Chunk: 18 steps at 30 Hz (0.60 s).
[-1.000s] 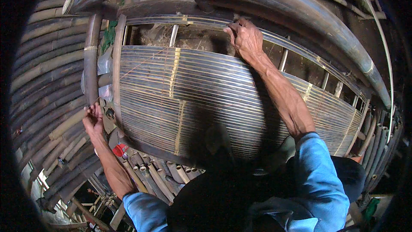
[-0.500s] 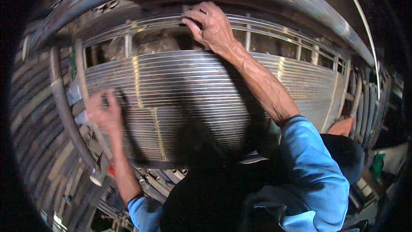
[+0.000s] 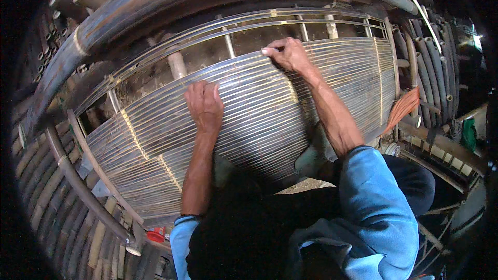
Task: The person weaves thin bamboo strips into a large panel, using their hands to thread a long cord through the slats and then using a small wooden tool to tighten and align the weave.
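Note:
Stretched before me is a wide panel of long, thin strips that look like split bamboo (image 3: pixel 254 103), with grey faces and pale edges. My right hand (image 3: pixel 291 56) is at the panel's far edge, thumb and forefinger pinched on the topmost strip. My left hand (image 3: pixel 205 108) lies further left and a little nearer, its fingers curled down on the upper strips. Whatever is under those fingers is hidden. Beyond a gap, a few separate strips (image 3: pixel 218 27) run across upright crosspieces (image 3: pixel 228 41).
A thick pole (image 3: pixel 171 0) arches across the far side. Bamboo poles are stacked at the left (image 3: pixel 52 176) and right (image 3: pixel 433 67). Orange strands (image 3: pixel 404 109) hang at the panel's right end; a red object (image 3: pixel 155 234) sits near its lower left corner.
My left hand has moved from the panel's left end rightward and away to the upper strips. My right hand has come down from the separate strips to the panel's far edge. The view has turned.

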Motion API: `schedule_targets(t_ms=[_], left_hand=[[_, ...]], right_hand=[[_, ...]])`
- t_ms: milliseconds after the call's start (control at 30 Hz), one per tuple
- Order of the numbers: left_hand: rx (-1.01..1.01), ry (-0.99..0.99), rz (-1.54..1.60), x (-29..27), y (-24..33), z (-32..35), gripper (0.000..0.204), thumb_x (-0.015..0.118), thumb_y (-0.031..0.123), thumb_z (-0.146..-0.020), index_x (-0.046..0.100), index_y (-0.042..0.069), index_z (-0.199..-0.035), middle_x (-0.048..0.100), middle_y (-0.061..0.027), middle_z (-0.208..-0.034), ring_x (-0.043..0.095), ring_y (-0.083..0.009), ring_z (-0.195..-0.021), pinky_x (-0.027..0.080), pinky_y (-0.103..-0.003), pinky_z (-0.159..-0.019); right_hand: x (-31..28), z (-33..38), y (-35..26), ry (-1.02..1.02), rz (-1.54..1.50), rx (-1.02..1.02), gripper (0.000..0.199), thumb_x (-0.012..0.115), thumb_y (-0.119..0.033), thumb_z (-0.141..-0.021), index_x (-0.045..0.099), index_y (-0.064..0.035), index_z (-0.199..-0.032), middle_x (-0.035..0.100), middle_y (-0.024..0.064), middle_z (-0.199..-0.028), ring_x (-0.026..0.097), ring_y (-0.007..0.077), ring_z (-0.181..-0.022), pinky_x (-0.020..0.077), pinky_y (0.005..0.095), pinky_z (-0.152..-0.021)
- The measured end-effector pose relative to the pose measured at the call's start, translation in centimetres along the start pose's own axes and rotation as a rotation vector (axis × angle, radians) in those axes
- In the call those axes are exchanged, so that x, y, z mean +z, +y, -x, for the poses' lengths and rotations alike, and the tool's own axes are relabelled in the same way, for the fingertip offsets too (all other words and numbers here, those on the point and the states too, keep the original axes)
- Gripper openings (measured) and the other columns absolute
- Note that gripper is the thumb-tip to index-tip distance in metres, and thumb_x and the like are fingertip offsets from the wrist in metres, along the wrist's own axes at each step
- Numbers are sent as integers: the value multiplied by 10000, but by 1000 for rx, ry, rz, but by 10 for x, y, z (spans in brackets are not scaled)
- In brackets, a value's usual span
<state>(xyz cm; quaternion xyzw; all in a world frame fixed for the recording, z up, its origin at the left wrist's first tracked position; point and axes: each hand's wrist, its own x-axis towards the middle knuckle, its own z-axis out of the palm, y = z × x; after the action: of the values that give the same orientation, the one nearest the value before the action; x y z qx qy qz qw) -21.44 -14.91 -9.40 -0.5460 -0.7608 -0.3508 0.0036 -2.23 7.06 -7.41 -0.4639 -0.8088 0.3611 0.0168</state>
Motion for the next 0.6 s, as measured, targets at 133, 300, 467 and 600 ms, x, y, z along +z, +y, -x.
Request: schedule_targets(t_ms=[133,300,467,600], left_hand=[[-70,-272,-337,11,14,-6,41,601,65,-902,573,36,-903,596,-168,-962,566,-335,-968,419,-490,-830],[-382,-333,173,-11,13,-34,174,596,127,-957,579,-45,-974,650,-118,-675,602,-306,-572,427,-385,-510],[-805,-848,729,-126,-42,-52,185,659,158,-937,670,-5,-1025,656,-16,-748,461,-68,-548,363,-265,-480],[-876,-423,694,-259,-85,-67,192,601,166,-966,716,13,-977,723,-78,-876,556,-107,-657,438,-246,-633]], right_hand=[[4,-2,-2,88,44,123,380,758,-501,-795,808,-150,-932,732,205,-874,710,374,-805,537,453,-838],[-7,1,1,87,27,64,365,767,-461,-791,801,-133,-947,741,196,-893,717,370,-895,542,427,-871],[-5,2,5,65,14,-17,406,730,-522,-814,799,-152,-966,742,184,-964,707,375,-929,527,436,-910],[-6,-2,11,8,36,-25,432,733,-505,-826,785,-114,-1001,749,170,-959,717,338,-939,541,416,-867]])
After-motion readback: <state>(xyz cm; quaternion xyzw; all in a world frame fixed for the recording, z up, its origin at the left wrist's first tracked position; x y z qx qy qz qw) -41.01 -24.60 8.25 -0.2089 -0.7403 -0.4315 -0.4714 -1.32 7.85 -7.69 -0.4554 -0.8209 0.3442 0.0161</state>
